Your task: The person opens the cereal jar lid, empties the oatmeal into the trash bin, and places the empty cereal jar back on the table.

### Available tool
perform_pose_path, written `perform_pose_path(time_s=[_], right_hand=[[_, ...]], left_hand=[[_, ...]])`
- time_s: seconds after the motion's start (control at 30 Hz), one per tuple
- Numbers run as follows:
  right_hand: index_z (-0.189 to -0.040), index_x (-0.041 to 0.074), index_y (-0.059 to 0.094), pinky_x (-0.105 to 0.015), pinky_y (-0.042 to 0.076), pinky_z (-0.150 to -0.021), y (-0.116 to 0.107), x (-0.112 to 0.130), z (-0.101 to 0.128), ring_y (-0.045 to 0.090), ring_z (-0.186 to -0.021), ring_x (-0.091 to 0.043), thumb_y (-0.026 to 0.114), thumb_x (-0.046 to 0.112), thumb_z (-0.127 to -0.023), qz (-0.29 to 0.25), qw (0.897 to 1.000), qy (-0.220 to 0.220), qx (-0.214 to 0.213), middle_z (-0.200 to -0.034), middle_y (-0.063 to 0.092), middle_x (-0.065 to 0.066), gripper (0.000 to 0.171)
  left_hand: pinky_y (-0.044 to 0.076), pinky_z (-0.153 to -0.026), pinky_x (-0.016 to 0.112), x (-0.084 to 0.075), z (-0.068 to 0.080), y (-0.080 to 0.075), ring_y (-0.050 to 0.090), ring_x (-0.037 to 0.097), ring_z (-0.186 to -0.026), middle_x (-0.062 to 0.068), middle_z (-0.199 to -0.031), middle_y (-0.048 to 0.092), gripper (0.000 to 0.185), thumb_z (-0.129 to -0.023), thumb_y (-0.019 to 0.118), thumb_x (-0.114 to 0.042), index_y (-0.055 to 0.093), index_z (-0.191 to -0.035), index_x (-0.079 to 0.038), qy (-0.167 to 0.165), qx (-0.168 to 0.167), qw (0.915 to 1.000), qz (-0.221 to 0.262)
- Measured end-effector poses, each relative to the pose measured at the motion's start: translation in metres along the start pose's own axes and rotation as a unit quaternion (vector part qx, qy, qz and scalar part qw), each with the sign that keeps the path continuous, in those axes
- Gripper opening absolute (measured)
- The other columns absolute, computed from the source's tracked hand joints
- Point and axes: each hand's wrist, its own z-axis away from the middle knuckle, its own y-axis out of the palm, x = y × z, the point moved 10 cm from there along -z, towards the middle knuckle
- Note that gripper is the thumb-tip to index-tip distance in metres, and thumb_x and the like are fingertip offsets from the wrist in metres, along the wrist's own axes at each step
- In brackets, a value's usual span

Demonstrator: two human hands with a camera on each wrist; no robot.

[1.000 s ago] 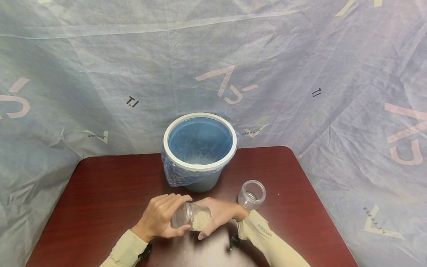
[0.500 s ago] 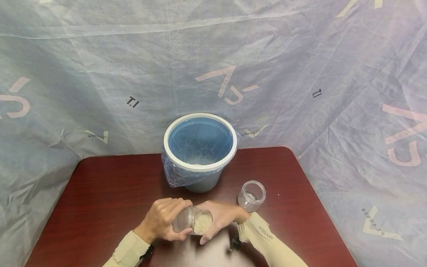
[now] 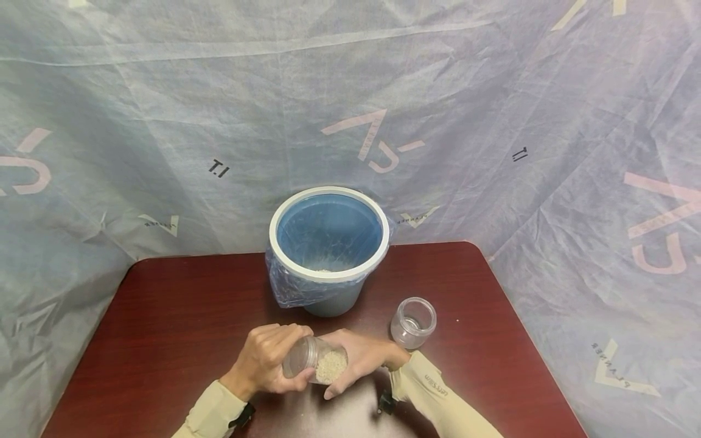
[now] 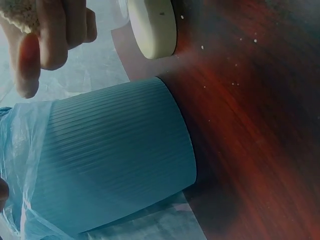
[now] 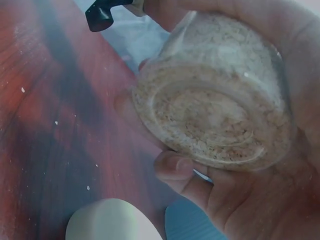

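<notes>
Both hands hold a clear jar tilted on its side above the near table. My left hand grips its clear end, fingers over the top and thumb below. Around the other end, full of pale flakes like oats, curls my right hand. A ringed seam runs between the two ends; whether the clear end is a lid or a second jar I cannot tell. In the right wrist view the flake-filled base faces the camera. Fingers and some flakes show at the left wrist view's top corner.
A blue bin with a white rim and plastic liner stands behind the hands, a few pale bits inside. Right of it stands an open clear jar. White crumbs dot the dark red table. Fabric walls enclose it.
Both hands keep their hold on the jar. They have dipped slightly towards the near edge since a second ago, and the flakes have shifted a little inside.
</notes>
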Motion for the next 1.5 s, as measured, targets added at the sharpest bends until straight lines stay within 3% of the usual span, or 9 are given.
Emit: perform_pose_path(time_s=[0.27, 0.57, 0.93, 1.23, 1.5], right_hand=[[-0.129, 0.026, 0.067, -0.027, 0.057, -0.087, -0.002, -0.004, 0.0, 0.065, -0.099, -0.002, 0.097, 0.022, -0.079, -0.002, 1.0, 0.004, -0.029, -0.113, 0.071, 0.011, 0.058], [-0.124, 0.024, 0.064, -0.024, 0.058, -0.076, -0.01, -0.001, 0.001, 0.064, -0.09, 0.001, 0.096, 0.03, -0.079, 0.084, 0.993, -0.001, -0.08, -0.106, 0.068, 0.014, 0.056], [-0.112, 0.025, 0.064, -0.024, 0.056, -0.063, -0.016, -0.004, 0.002, 0.063, -0.076, 0.0, 0.096, 0.029, -0.077, 0.092, 0.983, 0.01, -0.158, -0.092, 0.068, 0.013, 0.047], [-0.12, 0.026, 0.063, -0.019, 0.052, -0.066, -0.022, 0.0, 0.004, 0.061, -0.08, 0.001, 0.097, 0.028, -0.072, 0.198, 0.952, 0.022, -0.234, -0.097, 0.067, 0.014, 0.058], [-0.12, 0.023, 0.065, -0.017, 0.046, -0.064, -0.028, 0.005, 0.005, 0.059, -0.078, -0.002, 0.097, 0.029, -0.069, 0.275, 0.917, 0.045, -0.285, -0.094, 0.066, 0.013, 0.06]], left_hand=[[0.039, -0.046, 0.017, 0.005, 0.003, 0.0, 0.047, 0.002, -0.051, -0.009, -0.073, 0.063, 0.049, -0.099, 0.054, -0.057, 0.069, -0.099, -0.01, -0.032, 0.002, 0.9994, -0.012], [0.04, -0.046, 0.021, 0.013, 0.009, 0.0, 0.047, 0.004, -0.051, -0.009, -0.076, 0.066, 0.049, -0.103, 0.05, -0.055, 0.07, -0.1, -0.011, -0.081, -0.001, 0.9958, -0.042], [0.031, -0.042, 0.02, 0.024, 0.019, 0.0, 0.035, 0.001, -0.047, -0.013, -0.064, 0.056, 0.05, -0.104, 0.047, -0.061, 0.069, -0.097, -0.017, -0.162, 0.01, 0.9837, -0.079], [0.021, -0.043, 0.02, 0.034, 0.027, 0.002, 0.022, -0.002, -0.049, -0.015, -0.053, 0.034, 0.053, -0.103, 0.046, -0.066, 0.068, -0.096, -0.019, -0.235, 0.03, 0.9653, -0.11], [0.023, -0.042, 0.023, 0.043, 0.032, 0.004, 0.023, -0.002, -0.049, -0.016, -0.056, 0.036, 0.027, -0.09, 0.063, -0.046, 0.067, -0.095, -0.02, -0.297, 0.049, 0.9447, -0.13]])
